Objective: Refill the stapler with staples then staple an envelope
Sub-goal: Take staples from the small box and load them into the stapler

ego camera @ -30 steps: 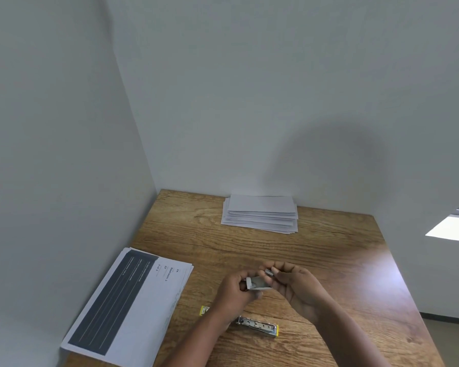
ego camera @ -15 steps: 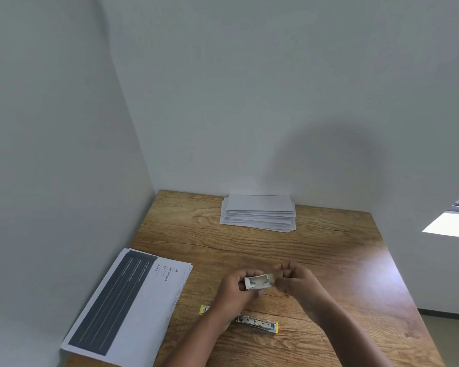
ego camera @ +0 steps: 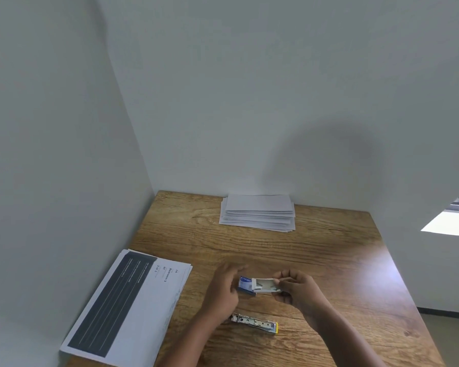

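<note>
A small staple box (ego camera: 245, 285) with a blue sleeve is held above the table between both hands. My left hand (ego camera: 224, 291) grips the sleeve end. My right hand (ego camera: 294, 287) pinches the pale inner tray (ego camera: 266, 285), which sticks out of the sleeve to the right. Whether staples lie in the tray is too small to tell. The stapler (ego camera: 255, 323), metal with a yellow tip, lies open on the wooden table (ego camera: 329, 260) just below my hands. A stack of white envelopes (ego camera: 259, 211) sits at the table's back edge by the wall.
A pile of printed sheets (ego camera: 127, 305) with a dark panel lies at the table's left front, against the left wall. Walls close the table at the left and back. The table's right edge drops to the floor.
The hands have moved apart: my right hand drew the inner tray out of the blue sleeve to the right, while my left hand kept the sleeve.
</note>
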